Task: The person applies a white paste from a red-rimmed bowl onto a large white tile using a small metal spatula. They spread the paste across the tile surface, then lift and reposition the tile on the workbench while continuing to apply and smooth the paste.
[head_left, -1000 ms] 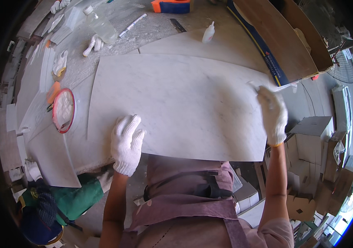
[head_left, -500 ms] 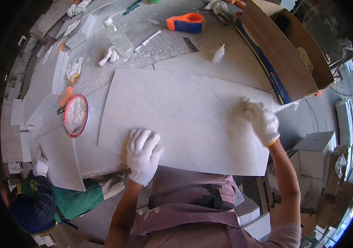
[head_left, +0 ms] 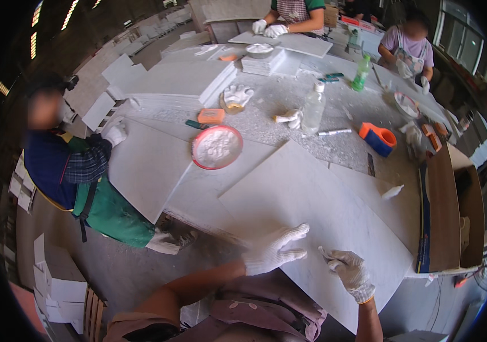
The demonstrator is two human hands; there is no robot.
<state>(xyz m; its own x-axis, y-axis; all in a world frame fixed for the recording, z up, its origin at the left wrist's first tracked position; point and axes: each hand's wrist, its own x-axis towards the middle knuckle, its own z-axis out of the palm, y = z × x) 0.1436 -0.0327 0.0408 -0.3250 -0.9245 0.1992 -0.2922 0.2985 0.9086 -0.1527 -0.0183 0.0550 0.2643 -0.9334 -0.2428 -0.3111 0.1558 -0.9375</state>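
A large white, faintly veined stone slab [head_left: 317,196] lies in front of me. My left hand [head_left: 275,249], in a white knit glove, is over the slab's near-left edge. Its fingers are stretched out and apart, and nothing is in them. To its right, my right hand [head_left: 350,272], gloved the same way, is over the slab's near part. Those fingers are curled together, and I cannot make out what they hold, if anything. Beyond the slab to the left, a red-rimmed bowl [head_left: 215,167] of white powder or paste stands on another slab.
An orange sponge block [head_left: 211,116], a clear bottle [head_left: 313,111], an orange-and-blue tape dispenser [head_left: 378,139] and a white squeeze bottle [head_left: 393,192] lie or stand beyond. A cardboard box [head_left: 443,211] is at the right. One co-worker [head_left: 72,165] stands at the left; others work across the table.
The view has swung left and up, bringing co-workers into sight. My left hand has spread its fingers at the slab's edge. My right hand has come nearer to my left, its fingers curled.
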